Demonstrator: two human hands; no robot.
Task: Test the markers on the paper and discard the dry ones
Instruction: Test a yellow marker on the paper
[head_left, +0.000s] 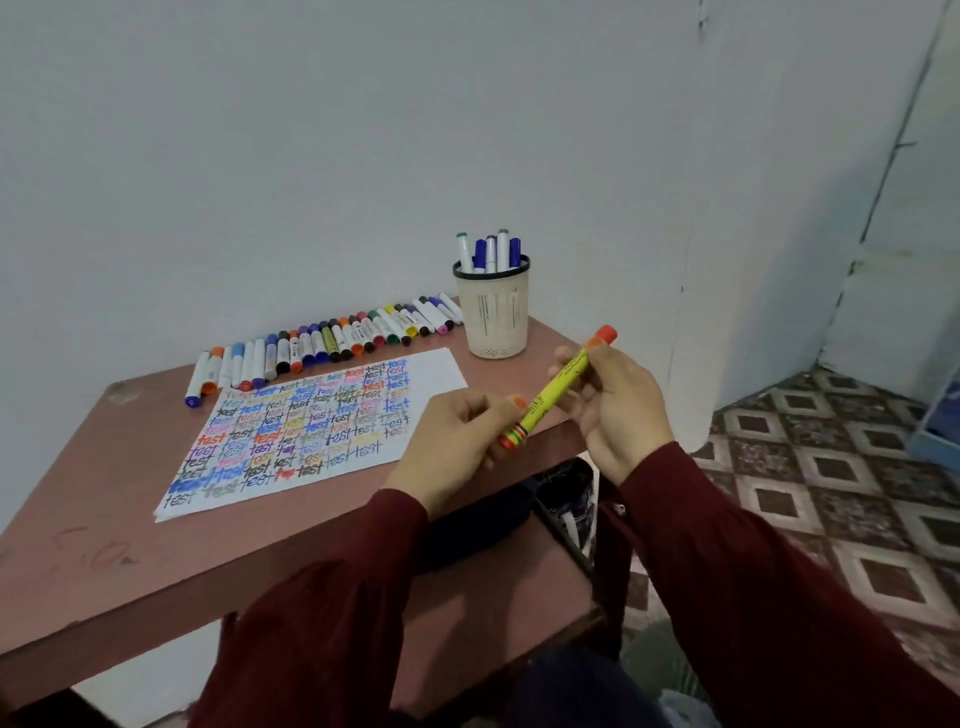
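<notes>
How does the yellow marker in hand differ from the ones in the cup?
The yellow marker is held tilted by the left hand and right hand; the cup markers stand upright in the cup. The yellow marker has orange ends; the cup markers are white and blue. All look capped.

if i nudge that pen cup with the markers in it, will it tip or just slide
The cup looks like light, perforated plastic, so a low push would probably slide it. The markers stand well above its rim, so a push near the top may tip it. It sits near the table's far right corner, so it could fall off.
</notes>
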